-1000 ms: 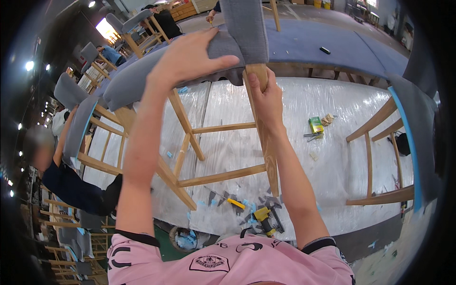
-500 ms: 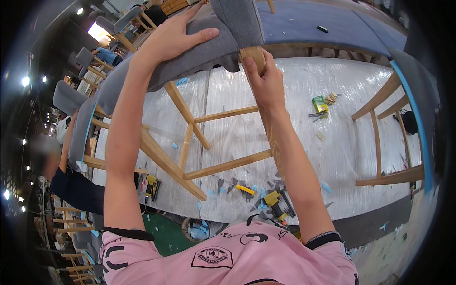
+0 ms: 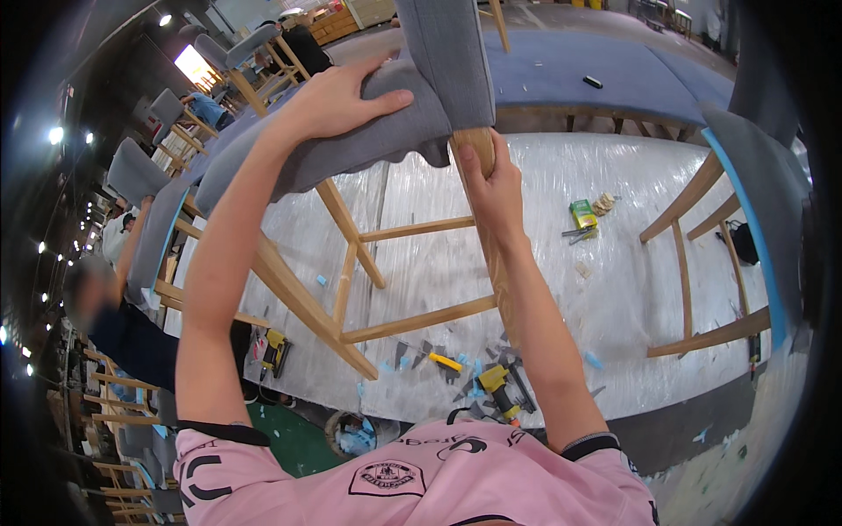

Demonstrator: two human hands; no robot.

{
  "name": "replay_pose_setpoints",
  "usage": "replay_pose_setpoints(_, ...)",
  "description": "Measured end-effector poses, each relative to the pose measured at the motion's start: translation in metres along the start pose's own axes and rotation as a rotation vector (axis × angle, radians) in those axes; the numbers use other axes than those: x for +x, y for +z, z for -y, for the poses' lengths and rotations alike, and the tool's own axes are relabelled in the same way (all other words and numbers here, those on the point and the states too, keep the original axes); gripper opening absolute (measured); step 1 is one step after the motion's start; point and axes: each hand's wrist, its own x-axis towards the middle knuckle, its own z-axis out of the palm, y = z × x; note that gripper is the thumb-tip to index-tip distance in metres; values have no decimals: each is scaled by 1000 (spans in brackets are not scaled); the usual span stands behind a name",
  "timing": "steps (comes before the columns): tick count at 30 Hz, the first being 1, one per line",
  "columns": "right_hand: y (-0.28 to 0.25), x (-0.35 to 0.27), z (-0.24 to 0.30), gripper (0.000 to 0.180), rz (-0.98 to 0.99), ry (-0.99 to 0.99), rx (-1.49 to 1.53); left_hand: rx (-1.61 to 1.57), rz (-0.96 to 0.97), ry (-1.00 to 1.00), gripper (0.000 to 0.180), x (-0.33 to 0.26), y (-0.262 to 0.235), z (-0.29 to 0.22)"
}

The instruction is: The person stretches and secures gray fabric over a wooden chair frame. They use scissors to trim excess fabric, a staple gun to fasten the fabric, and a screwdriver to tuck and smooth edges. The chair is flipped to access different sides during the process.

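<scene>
A grey upholstered chair [image 3: 351, 149] with pale wooden legs and stretchers stands tilted in front of me on a plastic-covered table. My left hand [image 3: 346, 101] lies spread over its padded seat, thumb apart, with some fingertips out of sight toward the backrest [image 3: 452, 66]. Below that backrest, my right hand [image 3: 498, 188] wraps round the wooden rear leg [image 3: 474, 145], thumb along its near side. Loose-looking fabric hangs wavy along the seat's lower edge.
Yellow staple guns [image 3: 498, 386], a yellow-handled tool [image 3: 445, 361] and blue scraps lie near me. A green box [image 3: 582, 213] sits farther off. Another chair [image 3: 702, 254] stands right; a co-worker [image 3: 136, 342] works left. A scrap bin [image 3: 351, 431] is below the table edge.
The view has shifted, so the chair, hands and far table appear slightly lower. Both hands keep their places on the seat and leg.
</scene>
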Motion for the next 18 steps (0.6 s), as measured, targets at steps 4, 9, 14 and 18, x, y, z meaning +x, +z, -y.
replay_pose_setpoints(4,-4,-21,8,61,-8,-7,20,-259,89,245,58,-13,-16,22)
replay_pose_setpoints(9,-16,-53,2,59,4,-7,10,-237,149,480,52,-18,-6,22)
replay_pose_setpoints(14,-24,-67,-3,58,4,-79,-28,-230,144,430,59,-23,-2,20)
replay_pose_setpoints(18,-21,-67,0,57,-2,-130,-26,-22,75,293,77,-46,-10,26)
